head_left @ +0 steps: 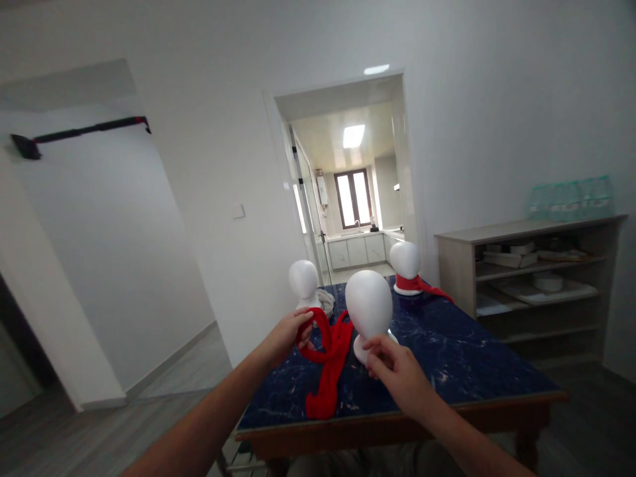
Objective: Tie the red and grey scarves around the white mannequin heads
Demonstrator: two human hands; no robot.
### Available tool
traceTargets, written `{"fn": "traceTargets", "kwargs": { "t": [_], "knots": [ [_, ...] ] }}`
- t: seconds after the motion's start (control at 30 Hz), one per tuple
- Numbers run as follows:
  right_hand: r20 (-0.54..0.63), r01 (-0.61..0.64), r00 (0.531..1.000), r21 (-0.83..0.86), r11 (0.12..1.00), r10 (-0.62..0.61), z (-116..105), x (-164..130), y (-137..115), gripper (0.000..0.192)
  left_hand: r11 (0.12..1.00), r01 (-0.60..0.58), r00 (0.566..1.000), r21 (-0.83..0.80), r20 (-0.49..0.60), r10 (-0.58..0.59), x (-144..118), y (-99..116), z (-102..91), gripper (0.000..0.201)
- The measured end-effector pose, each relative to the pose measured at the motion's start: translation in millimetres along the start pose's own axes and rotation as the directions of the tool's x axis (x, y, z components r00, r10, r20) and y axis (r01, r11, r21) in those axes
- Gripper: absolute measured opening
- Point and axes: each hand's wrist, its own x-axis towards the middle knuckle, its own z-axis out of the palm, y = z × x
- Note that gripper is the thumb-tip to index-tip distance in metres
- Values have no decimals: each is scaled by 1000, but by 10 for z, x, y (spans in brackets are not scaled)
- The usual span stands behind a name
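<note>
A red scarf hangs in a loop from my left hand, whose fingers are closed on its upper part. Its lower end lies on the blue marble-patterned tabletop. Right of it stands a white mannequin head, upright and bare. My right hand is in front of that head's neck and base, fingers curled with thumb and index close together. Whether it grips the neck or something small cannot be made out. Farther back, another white mannequin head wears a red scarf around its neck, one end trailing right.
A third white mannequin head stands at the back left, beside a grey bunched cloth. To the right is a shelf unit with bottles on top. Beyond the table, a doorway opens into a kitchen.
</note>
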Motion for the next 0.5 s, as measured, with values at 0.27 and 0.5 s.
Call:
{"fn": "traceTargets", "kwargs": {
  "t": [0.27, 0.5],
  "knots": [
    [-6, 144, 990, 58, 988, -144, 450, 437, -125, 71, 999, 45, 972, -21, 232, -39, -298, 577, 239, 30],
    [513, -81, 856, 255, 963, -64, 429, 544, -364, 44, 993, 22, 923, -115, 385, 24, -430, 1163, 610, 23]
  ]
}}
